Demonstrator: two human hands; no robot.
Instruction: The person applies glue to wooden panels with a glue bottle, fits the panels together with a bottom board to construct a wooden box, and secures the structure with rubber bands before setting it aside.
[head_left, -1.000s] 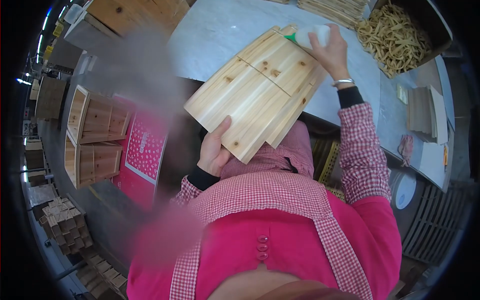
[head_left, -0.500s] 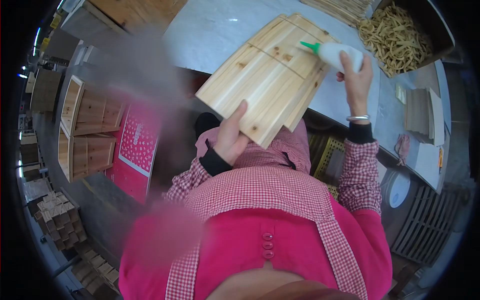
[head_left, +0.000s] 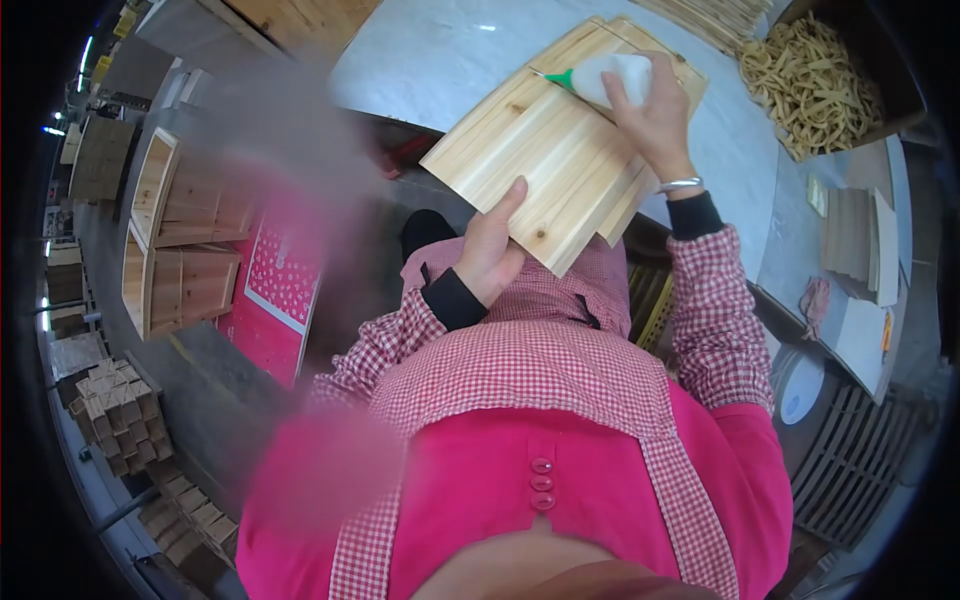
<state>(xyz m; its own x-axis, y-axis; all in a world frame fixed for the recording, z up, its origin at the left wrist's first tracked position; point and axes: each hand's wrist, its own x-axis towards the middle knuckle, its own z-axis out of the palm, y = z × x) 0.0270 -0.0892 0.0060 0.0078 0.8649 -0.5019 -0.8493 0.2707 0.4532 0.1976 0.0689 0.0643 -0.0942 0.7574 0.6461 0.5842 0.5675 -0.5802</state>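
My left hand (head_left: 490, 255) grips the near edge of a pale, knotty wooden panel (head_left: 540, 180), thumb on top and the fingers hidden beneath. A second wooden board (head_left: 622, 212) shows at the panel's right side, partly covered. The panel slants from above my lap to the table. In my right hand (head_left: 655, 115) is a white squeeze bottle (head_left: 620, 75) with a green nozzle, tilted on its side over the panel's far part. Its thin tip points left, close to the wood near the panel's left edge; whether it touches I cannot tell.
Beyond the panel is a light tabletop (head_left: 420, 60). A box of curled, tan strips (head_left: 810, 85) stands at the far right, near stacked thin boards (head_left: 850, 240) and a pink cloth (head_left: 815, 305). Wooden boxes (head_left: 195, 290) stand at left on a pink surface. Blurred patches hide part of the left.
My right hand has carried the bottle leftward across the panel, and the nozzle tip is now near the left edge. My left hand keeps its hold; the panel sits slightly higher and further right in view.
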